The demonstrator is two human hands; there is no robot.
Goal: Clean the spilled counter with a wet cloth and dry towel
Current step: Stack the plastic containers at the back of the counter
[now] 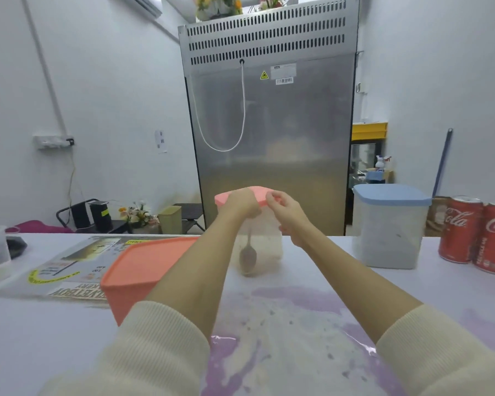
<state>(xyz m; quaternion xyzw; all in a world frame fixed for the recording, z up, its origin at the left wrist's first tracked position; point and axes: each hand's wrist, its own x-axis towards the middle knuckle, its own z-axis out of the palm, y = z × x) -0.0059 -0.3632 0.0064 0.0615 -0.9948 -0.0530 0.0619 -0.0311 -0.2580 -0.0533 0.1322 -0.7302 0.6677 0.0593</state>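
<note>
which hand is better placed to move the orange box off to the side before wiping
Left, probably. The orange box sits beside the left forearm, while the right hand is farther away, on the pink-lidded container.

A tall steel refrigerator (272,132), its vented back panel and looping white cord (242,110) facing the camera, stands between plain white walls (112,95). Flowers (217,5) sit on top; a black folding chair (80,214) stands at left.
</note>
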